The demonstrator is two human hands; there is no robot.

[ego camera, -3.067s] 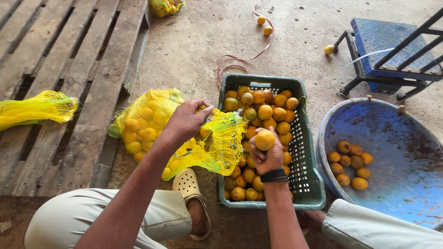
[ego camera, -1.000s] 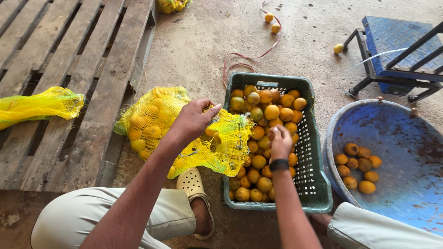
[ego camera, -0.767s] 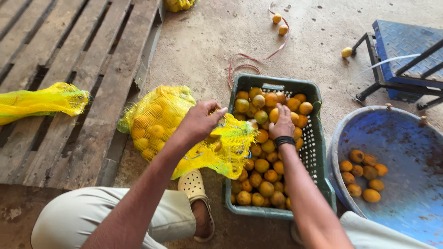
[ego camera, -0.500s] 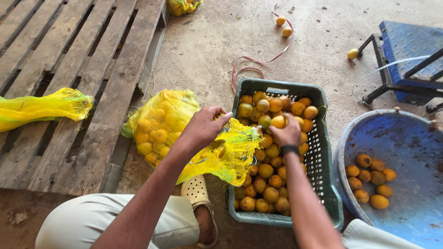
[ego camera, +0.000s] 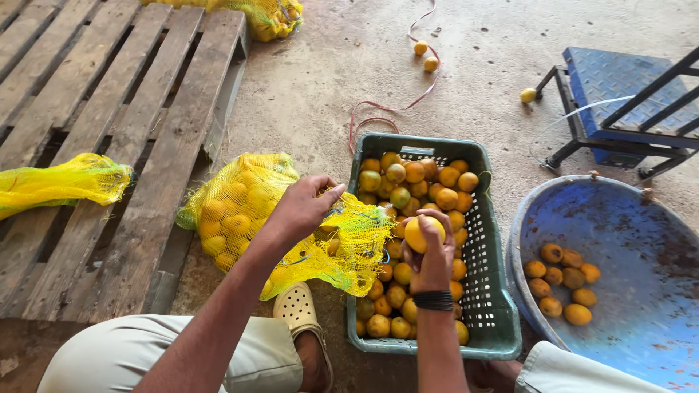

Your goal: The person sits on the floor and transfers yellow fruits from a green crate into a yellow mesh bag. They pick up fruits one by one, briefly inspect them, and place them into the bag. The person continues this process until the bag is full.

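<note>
My left hand [ego camera: 302, 207] grips the open mouth of a yellow mesh bag [ego camera: 240, 211] part-filled with yellow-orange fruit, lying on the floor beside a wooden pallet. My right hand [ego camera: 431, 258], a dark band on its wrist, holds one yellow fruit [ego camera: 422, 233] above a green plastic crate [ego camera: 489, 291] full of the same fruit, just right of the bag's mouth.
A blue round tub [ego camera: 641, 247] with several darker fruit stands at right. A blue platform scale [ego camera: 619, 80] is at the upper right. The wooden pallet [ego camera: 109, 131] carries an empty yellow mesh bag [ego camera: 58, 182] and another filled bag [ego camera: 269, 14]. Loose fruit [ego camera: 421, 49] and a red string [ego camera: 386, 109] lie on the concrete.
My right hand reached into the crate, picked up a yellow fruit and lifted it toward the bag's mouth. My left hand kept holding the bag open.
</note>
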